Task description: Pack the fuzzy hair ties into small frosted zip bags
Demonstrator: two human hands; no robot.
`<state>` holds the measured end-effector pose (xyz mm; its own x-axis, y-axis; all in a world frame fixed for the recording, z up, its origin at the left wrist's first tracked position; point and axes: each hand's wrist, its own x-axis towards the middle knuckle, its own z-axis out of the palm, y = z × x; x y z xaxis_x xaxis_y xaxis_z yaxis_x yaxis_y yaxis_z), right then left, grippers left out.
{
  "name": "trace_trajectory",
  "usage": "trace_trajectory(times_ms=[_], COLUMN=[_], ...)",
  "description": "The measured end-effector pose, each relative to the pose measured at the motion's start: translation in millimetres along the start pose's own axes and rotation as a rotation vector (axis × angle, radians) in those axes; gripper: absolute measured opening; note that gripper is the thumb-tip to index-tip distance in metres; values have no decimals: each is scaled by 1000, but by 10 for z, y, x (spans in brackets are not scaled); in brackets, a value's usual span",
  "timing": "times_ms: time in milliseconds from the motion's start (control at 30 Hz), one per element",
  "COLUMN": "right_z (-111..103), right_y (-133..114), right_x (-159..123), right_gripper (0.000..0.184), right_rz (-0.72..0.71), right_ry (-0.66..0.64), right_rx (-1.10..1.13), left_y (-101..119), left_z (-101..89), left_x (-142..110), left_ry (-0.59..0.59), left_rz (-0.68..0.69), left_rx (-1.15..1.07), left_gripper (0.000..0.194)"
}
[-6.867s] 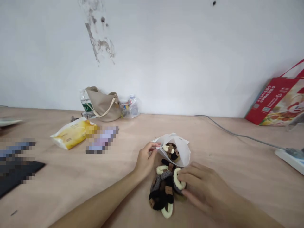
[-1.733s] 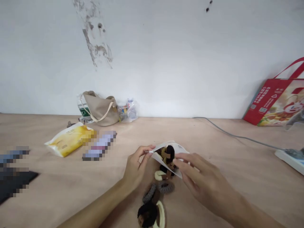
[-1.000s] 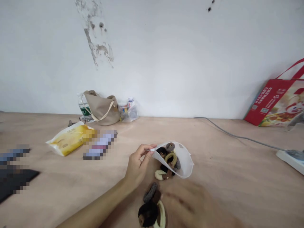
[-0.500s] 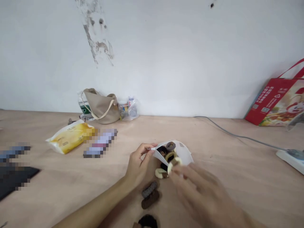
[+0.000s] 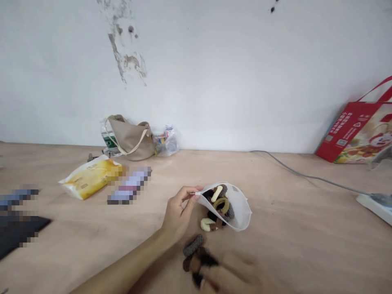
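My left hand pinches the corner of a translucent white zip bag at its slider, and the bag's mouth gapes toward me. Several fabric hair ties show inside, among them an olive hair tie and a cream hair tie. Beside the bag's near edge lies another cream hair tie with brown and black ones. Closer to me rests a grey hair tie. Blurred by motion, my right hand has its fingers closed on a black hair tie, next to brown ones.
A yellow tissue pack and a pixelated lilac object lie to the left. A beige handbag stands by the wall. A grey cable runs to a white power strip; a red shopping bag leans at far right.
My right hand has let go of a cream hair tie, now in the bag, and moved down toward me to the black hair tie. My left hand has stayed on the bag.
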<state>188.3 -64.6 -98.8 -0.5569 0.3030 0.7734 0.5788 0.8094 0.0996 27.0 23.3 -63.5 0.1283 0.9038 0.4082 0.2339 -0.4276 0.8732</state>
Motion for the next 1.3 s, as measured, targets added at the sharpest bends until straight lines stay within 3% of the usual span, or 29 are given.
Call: trace_trajectory(times_ms=[33,100,200,367,467,567,667,733,800,900,967,1100,1200,1300], right_z=[-139,-372,-462,-29,176,96,-197,-385,-477,-365,-170,104,-39,-352], right_y=[95,254,310,67,-24,-20,91,208,297,252,111,-118,-48,153], right_x=[69,206,351,420,410,421,455,468,458,394,325,212,223,294], right_gripper=[25,27,26,16,7,5,16,22,21,17,15,13,23,23], right_rz=[55,164,178,63,36,10,3,63,152,147,8,-106,-82,68], right_ry=[67,-30,-109,-321,-359,-260,-55,39,26,-61,-99,-154,-58,108], right_rx=[-79,-219,-213,-93,-84,-81,-66,-114,-204,-193,-107,-26,-23,-140], left_y=[9,35,62,22,-1,7,34,50,61,62,58,60,75,90], left_z=[5,15,24,16,10,10,11,10,10,14,18,22,20,25], left_x=[-2,-6,-7,-3,-4,-8,-9,-7,-2,4,8,9,0,0], left_ry=[1,-3,-14,-9,-6,-2,-11,-17,-17,-10,-1,10,8,9], left_rz=[-8,-23,-28,0,11,7,0,-4,-5,0,6,10,-7,-36], left_rx=[-7,-18,-13,-5,6,7,-3,-15,-20,-6,2,0,-21,-51], left_gripper=[13,15,16,12,11,11,11,12,13,13,13,12,12,13])
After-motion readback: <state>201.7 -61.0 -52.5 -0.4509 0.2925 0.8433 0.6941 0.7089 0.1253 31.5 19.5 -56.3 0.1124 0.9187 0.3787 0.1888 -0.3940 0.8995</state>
